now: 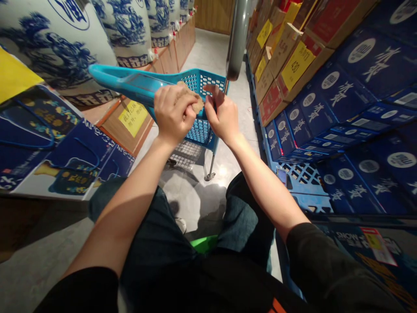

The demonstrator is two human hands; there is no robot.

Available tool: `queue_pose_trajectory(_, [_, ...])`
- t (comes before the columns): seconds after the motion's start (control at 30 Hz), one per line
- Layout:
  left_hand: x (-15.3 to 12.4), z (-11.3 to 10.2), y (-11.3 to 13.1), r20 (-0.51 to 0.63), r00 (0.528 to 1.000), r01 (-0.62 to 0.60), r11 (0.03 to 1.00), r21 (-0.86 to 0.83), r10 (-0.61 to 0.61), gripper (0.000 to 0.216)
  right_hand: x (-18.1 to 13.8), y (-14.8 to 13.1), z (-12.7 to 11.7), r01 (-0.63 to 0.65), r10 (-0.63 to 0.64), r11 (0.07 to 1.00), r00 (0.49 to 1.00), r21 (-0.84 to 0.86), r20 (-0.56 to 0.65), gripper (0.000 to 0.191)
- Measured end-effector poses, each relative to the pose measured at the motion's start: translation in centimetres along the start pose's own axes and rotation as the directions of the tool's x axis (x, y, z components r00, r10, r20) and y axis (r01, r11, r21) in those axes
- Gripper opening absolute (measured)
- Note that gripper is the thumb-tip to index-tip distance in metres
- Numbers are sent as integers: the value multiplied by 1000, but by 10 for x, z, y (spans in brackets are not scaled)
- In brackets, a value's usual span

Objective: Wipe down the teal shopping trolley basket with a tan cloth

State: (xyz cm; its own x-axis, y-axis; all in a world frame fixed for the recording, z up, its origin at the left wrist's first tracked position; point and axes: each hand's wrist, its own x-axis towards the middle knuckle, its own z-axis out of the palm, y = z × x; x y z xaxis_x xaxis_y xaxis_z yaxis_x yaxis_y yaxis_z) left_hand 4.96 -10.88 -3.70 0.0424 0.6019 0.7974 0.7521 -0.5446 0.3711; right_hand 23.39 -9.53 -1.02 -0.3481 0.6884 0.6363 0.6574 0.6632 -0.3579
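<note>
A light-brown crumpled piece (187,98), its material unclear, is held in my left hand (172,113), with the fingers wrapped around it. My right hand (224,115) is just to the right of it, thumb and forefinger apart, with nothing visible between them. The other right fingers are partly in shadow. Below and behind both hands stands a blue perforated plastic shopping cart (202,130) with a long blue side arm (130,82) reaching left. A grey metal bar (237,43) comes down from above, close to my right fingertips.
Large blue-and-white porcelain jars (124,26) line the left side, with dark blue gift bags (81,156) nearer me. Stacked blue beer cartons (339,91) and brown cartons (276,52) fill the right, on a blue pallet (299,178). Something green (204,244) shows between my legs.
</note>
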Motion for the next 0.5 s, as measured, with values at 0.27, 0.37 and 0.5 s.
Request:
queue_pose_trajectory(0.27, [7,-21,-46,-160,985,-58,998,25,61,58,8,-24,18,135,-130,990,986,-46,109,57])
queue_pose_trajectory(0.37, [12,-30,-52,-255,965,-76,996,-40,63,65,5,-40,26,185,-176,981,976,-62,132,54])
queue_pose_trajectory(0.5, [18,-42,-60,-229,971,34,992,-123,-61,62,-4,-48,26,287,-282,958,950,-20,132,54])
